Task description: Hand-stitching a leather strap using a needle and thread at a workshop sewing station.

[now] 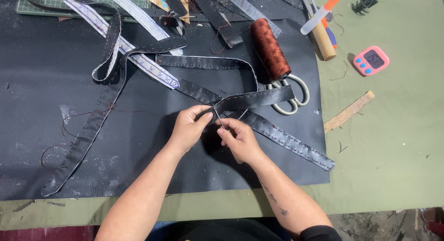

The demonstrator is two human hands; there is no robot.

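My left hand (188,127) pinches a folded black leather strap (259,98) near its fold, thumb and fingers closed on it. My right hand (238,139) sits just to the right and grips a thin needle (219,119) that points up into the strap. Stitching runs along the strap's edges. A brown thread (88,115) trails off to the left across the black leather sheet (138,153).
A spool of rust-brown thread (270,48) lies above scissors (291,95). Several other straps (115,51) lie at upper left near a green cutting mat (51,0). A pink timer (371,60), wooden-handled tools (323,37), a wooden strip (349,111) and a black clip (364,2) lie on the green table.
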